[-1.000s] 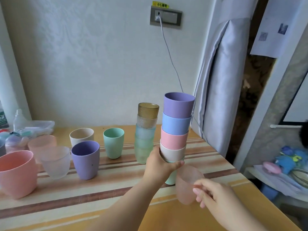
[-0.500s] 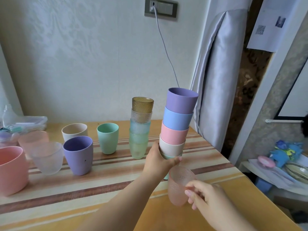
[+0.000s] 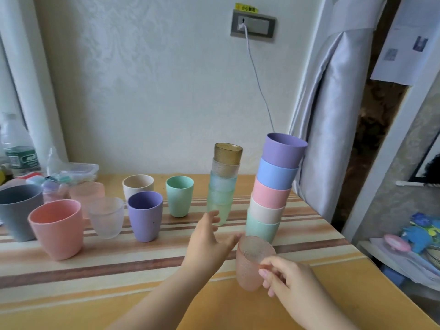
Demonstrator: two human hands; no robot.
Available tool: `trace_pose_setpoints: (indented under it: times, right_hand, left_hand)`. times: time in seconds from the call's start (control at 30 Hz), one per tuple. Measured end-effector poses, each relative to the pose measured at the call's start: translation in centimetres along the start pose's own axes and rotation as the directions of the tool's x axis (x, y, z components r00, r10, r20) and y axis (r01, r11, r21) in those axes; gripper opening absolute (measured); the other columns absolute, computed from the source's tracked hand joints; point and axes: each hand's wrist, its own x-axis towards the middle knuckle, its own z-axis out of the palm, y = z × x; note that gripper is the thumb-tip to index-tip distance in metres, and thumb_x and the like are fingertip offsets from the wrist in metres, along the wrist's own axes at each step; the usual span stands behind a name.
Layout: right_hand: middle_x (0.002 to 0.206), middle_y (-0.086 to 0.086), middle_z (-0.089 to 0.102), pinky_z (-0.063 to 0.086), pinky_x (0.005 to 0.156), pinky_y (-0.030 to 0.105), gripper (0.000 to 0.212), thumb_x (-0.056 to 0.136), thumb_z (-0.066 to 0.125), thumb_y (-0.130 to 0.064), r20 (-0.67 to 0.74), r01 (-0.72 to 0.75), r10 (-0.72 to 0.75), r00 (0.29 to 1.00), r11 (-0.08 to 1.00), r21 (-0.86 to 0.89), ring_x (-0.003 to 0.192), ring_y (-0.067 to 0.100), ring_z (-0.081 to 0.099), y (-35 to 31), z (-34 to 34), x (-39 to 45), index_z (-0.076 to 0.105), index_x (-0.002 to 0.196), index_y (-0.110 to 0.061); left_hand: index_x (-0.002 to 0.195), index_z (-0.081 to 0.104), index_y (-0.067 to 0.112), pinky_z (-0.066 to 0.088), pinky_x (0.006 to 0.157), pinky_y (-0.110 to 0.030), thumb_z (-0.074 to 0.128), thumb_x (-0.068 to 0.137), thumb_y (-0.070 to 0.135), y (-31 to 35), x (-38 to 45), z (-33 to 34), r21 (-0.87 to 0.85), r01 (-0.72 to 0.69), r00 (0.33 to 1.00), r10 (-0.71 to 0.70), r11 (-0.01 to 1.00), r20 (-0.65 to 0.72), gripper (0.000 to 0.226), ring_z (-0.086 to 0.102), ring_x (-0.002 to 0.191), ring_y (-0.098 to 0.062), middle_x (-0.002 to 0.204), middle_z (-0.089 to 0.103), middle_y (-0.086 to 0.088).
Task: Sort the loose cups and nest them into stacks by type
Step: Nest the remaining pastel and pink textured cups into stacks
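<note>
My right hand [image 3: 289, 279] grips a pink textured translucent cup [image 3: 252, 260] just above the table's front. A tall stack of opaque cups [image 3: 273, 186], purple on top and mint at the bottom, stands right behind that cup. My left hand [image 3: 209, 241] hovers open between this stack and the stack of translucent textured cups [image 3: 222, 184], which has an amber cup on top. Loose purple [image 3: 145, 215], mint [image 3: 179, 198] and beige [image 3: 138, 186] cups stand further left.
On the left of the striped table [image 3: 119, 265] stand a big pink cup [image 3: 57, 232], a grey cup [image 3: 16, 215], a clear frosted cup [image 3: 107, 217] and a pale pink one [image 3: 88, 194]. Bottles and a plastic box crowd the back left corner. A cable hangs from the wall socket.
My left hand has let go of the opaque stack and drawn back to the left, open. My right hand keeps hold of the pink textured cup, lifted slightly toward the left.
</note>
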Motion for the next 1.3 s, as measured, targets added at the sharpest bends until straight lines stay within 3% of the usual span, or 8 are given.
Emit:
trace_pose_setpoints:
  times: [0.27, 0.5, 0.67, 0.9, 0.97, 1.07, 1.2, 1.3]
  right_hand:
    - [0.066, -0.007, 0.064, 0.042, 0.06, 0.008, 0.01, 0.088, 0.055, -0.019, 0.11, 0.246, -0.246, 0.963, 0.969, 0.011, 0.066, 0.007, 0.063, -7.0, 7.5, 3.0, 0.063, 0.088, -0.024]
    - [0.061, -0.012, 0.059, 0.044, 0.063, 0.013, 0.009, 0.087, 0.056, -0.019, 0.157, 0.363, -0.375, 0.914, 0.927, 0.097, 0.067, 0.01, 0.063, -12.9, 13.7, 4.3, 0.064, 0.09, -0.022]
    - [0.062, -0.013, 0.059, 0.049, 0.066, 0.02, 0.015, 0.088, 0.056, -0.019, 0.157, 0.333, -0.357, 0.921, 0.929, 0.161, 0.063, 0.009, 0.063, -14.5, 16.0, 4.7, 0.065, 0.095, -0.027]
    - [0.068, -0.009, 0.064, 0.05, 0.068, 0.019, 0.029, 0.088, 0.055, -0.03, 0.236, 0.345, -0.399, 0.886, 0.907, 0.241, 0.061, 0.005, 0.062, -14.0, 15.3, 5.0, 0.056, 0.108, -0.051]
    - [0.069, -0.012, 0.061, 0.047, 0.064, 0.016, 0.029, 0.084, 0.054, -0.04, 0.096, 0.369, -0.399, 0.912, 0.9, 0.231, 0.059, 0.005, 0.057, -13.8, 14.8, 6.0, 0.054, 0.112, -0.051]
    - [0.091, -0.015, 0.049, 0.039, 0.073, 0.012, 0.039, 0.084, 0.056, -0.035, -0.173, 0.417, -0.408, 0.896, 0.909, 0.017, 0.078, 0.005, 0.051, -13.6, 14.5, 8.9, 0.054, 0.123, -0.031]
    - [0.144, 0.002, 0.022, 0.028, 0.1, 0.023, 0.045, 0.083, 0.063, -0.03, -0.098, 0.237, -0.245, 0.965, 0.968, -0.082, 0.13, 0.018, 0.031, -14.0, 15.7, 11.8, 0.048, 0.126, -0.026]
    - [0.149, 0.005, 0.021, 0.029, 0.089, 0.021, 0.029, 0.08, 0.067, -0.032, -0.073, 0.167, -0.168, 0.983, 0.986, -0.011, 0.139, 0.015, 0.021, -14.3, 16.6, 12.6, 0.051, 0.099, -0.017]
  left_hand:
    - [0.101, 0.049, 0.032, 0.041, 0.07, -0.005, 0.064, 0.078, 0.009, -6.3, -4.5, -11.8, 0.156, -0.078, 0.961, 0.115, 0.985, -0.25, 0.036, 0.055, 0.09, -0.001, 0.096, 0.061, 0.009]
    - [0.117, 0.041, 0.03, 0.045, 0.071, -0.005, 0.052, 0.073, -0.001, -10.1, -5.9, -17.7, 0.042, 0.033, 0.989, -0.026, 0.999, -0.149, 0.056, 0.053, 0.092, 0.013, 0.115, 0.055, 0.01]
    - [0.127, 0.03, 0.038, 0.048, 0.089, -0.019, 0.064, 0.058, 0.015, -11.8, -6.1, -18.6, -0.166, 0.077, 0.996, -0.068, 0.983, 0.058, 0.08, 0.054, 0.11, 0.0, 0.129, 0.051, 0.004]
    - [0.126, 0.036, 0.038, 0.039, 0.083, -0.004, 0.086, 0.052, 0.034, -12.4, -5.4, -17.8, -0.177, 0.053, 0.998, -0.06, 0.983, -0.036, 0.09, 0.049, 0.112, 0.005, 0.122, 0.049, 0.016]
    - [0.113, 0.042, 0.046, 0.039, 0.086, -0.008, 0.082, 0.047, 0.045, -12.7, -5.2, -17.9, -0.152, 0.032, 0.996, -0.043, 0.988, -0.072, 0.078, 0.049, 0.11, 0.005, 0.118, 0.047, 0.017]
    - [0.106, 0.042, 0.05, 0.038, 0.083, -0.006, 0.073, 0.042, 0.055, -12.6, -5.3, -18.3, -0.109, 0.032, 0.991, -0.046, 0.994, -0.128, 0.071, 0.045, 0.106, 0.013, 0.114, 0.046, 0.021]
    - [0.107, 0.046, 0.044, 0.044, 0.076, -0.008, 0.081, 0.046, 0.04, -12.4, -5.5, -19.0, -0.19, 0.051, 0.985, -0.081, 0.98, -0.151, 0.07, 0.051, 0.102, 0.011, 0.116, 0.056, 0.015]
    - [0.108, 0.045, 0.043, 0.044, 0.076, -0.012, 0.081, 0.045, 0.043, -12.6, -5.5, -19.3, -0.183, 0.066, 0.984, -0.094, 0.981, -0.149, 0.072, 0.053, 0.106, 0.007, 0.119, 0.057, 0.014]
